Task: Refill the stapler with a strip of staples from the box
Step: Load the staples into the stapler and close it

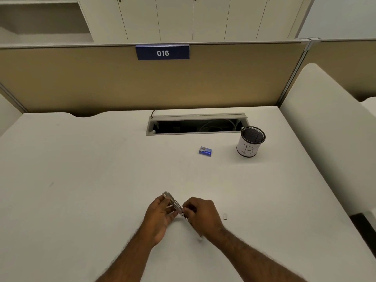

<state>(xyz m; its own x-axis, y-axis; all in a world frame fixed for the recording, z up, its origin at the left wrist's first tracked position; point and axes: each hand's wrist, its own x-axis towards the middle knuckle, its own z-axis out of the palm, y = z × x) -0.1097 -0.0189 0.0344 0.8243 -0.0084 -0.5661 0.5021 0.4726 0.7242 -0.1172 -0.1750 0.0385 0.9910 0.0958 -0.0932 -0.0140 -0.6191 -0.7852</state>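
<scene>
Stapler silver, hinged open | left hand, right hand both grasping it

Looking forward and down from head height, sitting close above the two hands gripping low in frame, taking in the flat white desk and tan fabric partition beyond them.

Both forearms bare and hairy; left hand and right hand seemingly without rings or watch.
</scene>
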